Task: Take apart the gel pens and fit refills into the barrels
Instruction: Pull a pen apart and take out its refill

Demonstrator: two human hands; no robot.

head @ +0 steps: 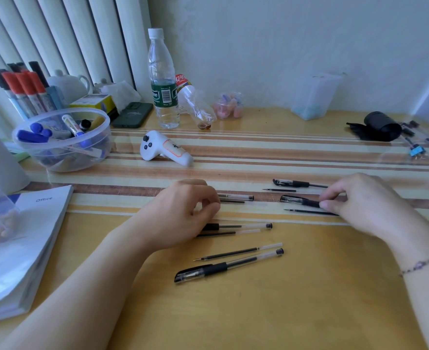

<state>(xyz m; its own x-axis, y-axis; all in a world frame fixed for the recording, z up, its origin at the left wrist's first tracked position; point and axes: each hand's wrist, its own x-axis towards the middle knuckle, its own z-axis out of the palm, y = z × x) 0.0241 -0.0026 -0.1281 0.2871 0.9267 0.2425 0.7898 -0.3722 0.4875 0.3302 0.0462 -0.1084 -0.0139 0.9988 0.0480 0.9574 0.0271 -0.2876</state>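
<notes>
Several black gel pens and loose refills lie in pairs on the wooden desk. My right hand pinches the grip end of a capped pen that lies on the desk, with a refill just below it. My left hand rests curled over the ends of a clear-barrelled pen and another pen; whether it grips either is hidden. Nearest me lie a capped pen and a refill. A further pen and refill lie behind.
A white controller, a water bottle and a tipped empty bottle stand behind the pens. A clear bowl of markers and a book sit at the left. A black roll lies at the far right.
</notes>
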